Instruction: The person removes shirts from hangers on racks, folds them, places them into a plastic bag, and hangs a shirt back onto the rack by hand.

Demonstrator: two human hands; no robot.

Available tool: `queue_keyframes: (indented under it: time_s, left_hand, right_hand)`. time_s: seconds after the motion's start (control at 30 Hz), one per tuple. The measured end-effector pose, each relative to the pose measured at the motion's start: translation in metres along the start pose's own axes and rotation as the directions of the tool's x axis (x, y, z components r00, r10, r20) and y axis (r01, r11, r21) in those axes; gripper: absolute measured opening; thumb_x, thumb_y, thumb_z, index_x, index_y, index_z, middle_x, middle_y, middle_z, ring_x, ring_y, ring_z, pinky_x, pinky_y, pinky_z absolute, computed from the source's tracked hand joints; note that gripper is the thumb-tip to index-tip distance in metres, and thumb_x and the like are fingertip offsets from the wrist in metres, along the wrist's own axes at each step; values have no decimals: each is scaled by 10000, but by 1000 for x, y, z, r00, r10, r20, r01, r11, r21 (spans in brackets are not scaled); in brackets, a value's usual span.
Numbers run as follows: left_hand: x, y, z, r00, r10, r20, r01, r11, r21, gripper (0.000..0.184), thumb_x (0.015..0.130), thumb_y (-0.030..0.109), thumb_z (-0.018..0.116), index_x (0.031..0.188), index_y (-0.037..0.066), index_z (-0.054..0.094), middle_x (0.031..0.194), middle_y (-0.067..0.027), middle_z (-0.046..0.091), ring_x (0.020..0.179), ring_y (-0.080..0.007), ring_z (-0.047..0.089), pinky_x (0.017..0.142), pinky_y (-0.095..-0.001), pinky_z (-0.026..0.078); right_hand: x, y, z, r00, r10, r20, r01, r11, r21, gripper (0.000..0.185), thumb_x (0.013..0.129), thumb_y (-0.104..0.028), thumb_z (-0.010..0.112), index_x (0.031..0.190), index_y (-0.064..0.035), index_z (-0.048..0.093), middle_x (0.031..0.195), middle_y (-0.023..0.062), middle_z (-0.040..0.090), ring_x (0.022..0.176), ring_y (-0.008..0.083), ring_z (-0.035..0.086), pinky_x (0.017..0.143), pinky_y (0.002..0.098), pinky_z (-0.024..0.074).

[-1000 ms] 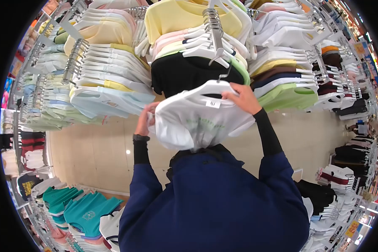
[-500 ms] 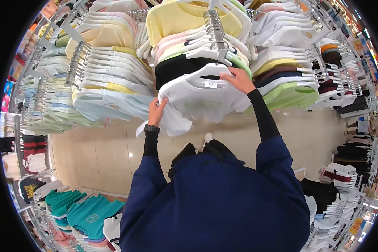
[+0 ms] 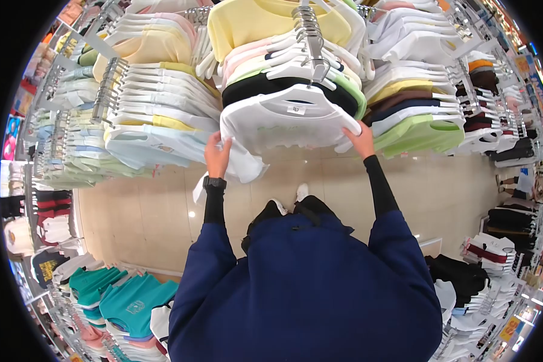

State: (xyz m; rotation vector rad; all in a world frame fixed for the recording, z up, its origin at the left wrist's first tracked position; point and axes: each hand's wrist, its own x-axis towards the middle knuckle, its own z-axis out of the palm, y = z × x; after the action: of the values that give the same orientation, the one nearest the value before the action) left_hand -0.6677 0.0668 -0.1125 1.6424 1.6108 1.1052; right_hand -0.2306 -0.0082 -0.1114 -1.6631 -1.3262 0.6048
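Observation:
A white T-shirt (image 3: 283, 130) with a faint green print hangs at the front of the middle rack on a white hanger (image 3: 298, 92). Its neck label (image 3: 295, 110) faces me. My left hand (image 3: 217, 157), with a dark watch at the wrist, pinches the shirt near its left sleeve. On the other side, my right hand (image 3: 361, 142) has its fingers closed on the right shoulder and sleeve edge. Directly behind hangs a black shirt (image 3: 253, 90), with light green, pink and yellow shirts farther back.
Pale blue shirts (image 3: 151, 145) hang on the rack to the left, and a light green shirt (image 3: 419, 134) fronts the one on the right. Teal shirts (image 3: 136, 304) lie behind me at lower left. Tiled floor (image 3: 145, 223) runs between the racks.
My right hand has moved from the shirt's neckline out and down to its right shoulder. My left hand has shifted slightly left and stays at the sleeve. The shirt is spread wider.

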Motion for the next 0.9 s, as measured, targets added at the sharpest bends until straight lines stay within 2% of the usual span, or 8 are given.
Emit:
queue_keyframes:
  time_s: [0.07, 0.17, 0.3, 0.4, 0.5, 0.63, 0.83, 0.9]
  left_hand:
    - [-2, 33, -8, 981, 124, -152, -115, 991, 64, 269, 845, 155, 692, 1081, 28, 669, 1027, -128, 703, 935, -280, 664, 830, -347, 494]
    - [-2, 109, -15, 976, 212, -44, -209, 976, 65, 298, 849, 102, 674, 1140, 39, 649, 1108, -129, 686, 1013, -299, 656, 861, -358, 498]
    - [9, 166, 21, 850, 526, 27, -526, 843, 116, 439, 828, 110, 696, 1256, 106, 600, 1144, -108, 670, 1032, -314, 640, 845, -364, 513]
    - [23, 194, 46, 825, 541, 163, -549, 835, 10, 430, 815, 162, 721, 1232, 153, 619, 1114, -79, 675, 988, -308, 646, 796, -371, 525]
    - [40, 198, 60, 774, 553, 309, -588, 808, 26, 431, 820, 176, 730, 1236, 135, 627, 1176, -84, 666, 1041, -296, 641, 856, -358, 512]
    - [54, 199, 63, 723, 608, 327, -660, 748, 68, 275, 852, 234, 685, 1122, 185, 684, 936, -49, 688, 814, -305, 657, 660, -390, 520]
    - [55, 195, 62, 735, 601, 314, -647, 760, 58, 244, 869, 284, 659, 1083, 176, 703, 939, -43, 694, 813, -298, 657, 677, -395, 522]
    - [53, 193, 62, 740, 595, 314, -640, 767, 54, 247, 870, 292, 658, 1081, 172, 702, 952, -43, 696, 822, -297, 658, 682, -390, 524]
  right_hand:
    - [-18, 1, 9, 999, -6, -53, 8, 1000, 31, 316, 793, -229, 796, 956, 3, 655, 823, 133, 686, 744, 190, 648, 698, 333, 500]
    - [-38, -13, 12, 994, 35, -103, -36, 999, -12, 317, 799, -228, 790, 963, 5, 651, 828, 155, 684, 753, 236, 666, 699, 342, 506]
    - [-51, -19, 13, 990, 54, -132, -60, 997, -40, 331, 803, -241, 789, 964, 10, 644, 835, 169, 687, 752, 272, 680, 687, 354, 511]
    - [-55, -21, 4, 996, 57, -73, -62, 996, -68, 335, 820, -237, 781, 971, 22, 632, 835, 144, 682, 736, 205, 631, 692, 340, 496]
    - [-59, -22, -11, 999, 29, -25, -31, 996, -87, 347, 833, -226, 772, 1029, 26, 635, 860, 135, 687, 749, 168, 616, 705, 326, 492]
    - [-69, -17, -18, 998, -15, -67, 12, 999, -46, 293, 831, -186, 764, 1026, 2, 655, 836, 161, 683, 703, 206, 631, 678, 320, 496]
    - [-71, -1, -18, 989, 145, -22, -142, 986, 92, 338, 839, -202, 770, 1069, 19, 658, 872, 81, 706, 770, 168, 648, 712, 301, 503]
    - [-73, 12, -13, 971, 202, 127, -225, 951, 210, 403, 813, -219, 791, 1101, 25, 650, 958, 88, 701, 850, 177, 641, 769, 318, 507]
